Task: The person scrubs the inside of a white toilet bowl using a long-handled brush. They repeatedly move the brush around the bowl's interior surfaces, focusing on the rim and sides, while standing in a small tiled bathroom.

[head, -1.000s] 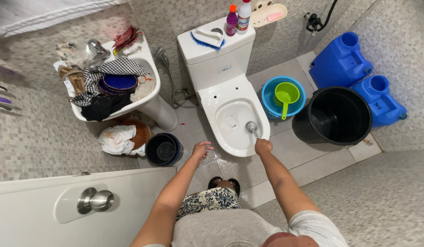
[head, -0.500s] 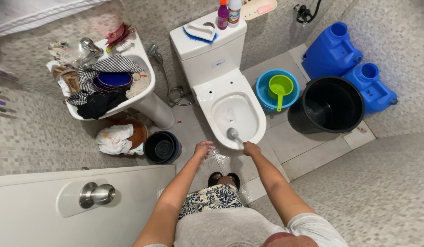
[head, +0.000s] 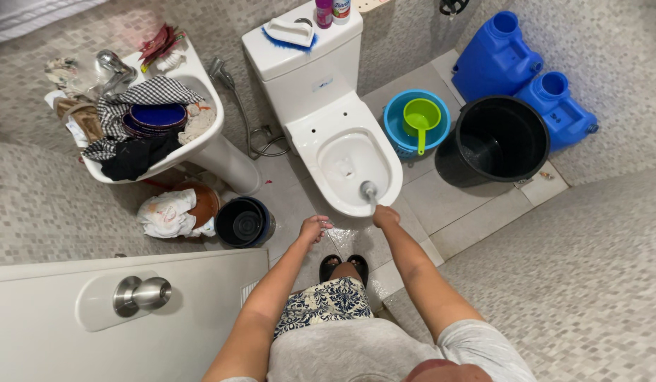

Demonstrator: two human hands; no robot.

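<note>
My right hand [head: 385, 216] grips the handle of a toilet brush [head: 369, 189], whose grey head rests on the front inner rim of the white toilet bowl [head: 321, 134]. My left hand [head: 313, 229] hangs loosely curled over the wet floor tiles just left of the bowl's front edge, holding nothing. On the toilet tank lid lie a white and blue scrub brush [head: 289, 32] and two bottles [head: 331, 11].
A white sink [head: 201, 145] at left is piled with cloths and blue plates. Below it sit a bundle of paper and a small black bin [head: 244, 222]. Right of the toilet stand a blue basin with a green dipper [head: 420, 117], a black bucket [head: 501, 138] and two blue jugs [head: 526, 78]. A door with a metal knob [head: 141, 293] is at lower left.
The brush head moved from the bowl's right rim to its front left, then back toward the front middle. My right hand followed it. The view shifted a little.
</note>
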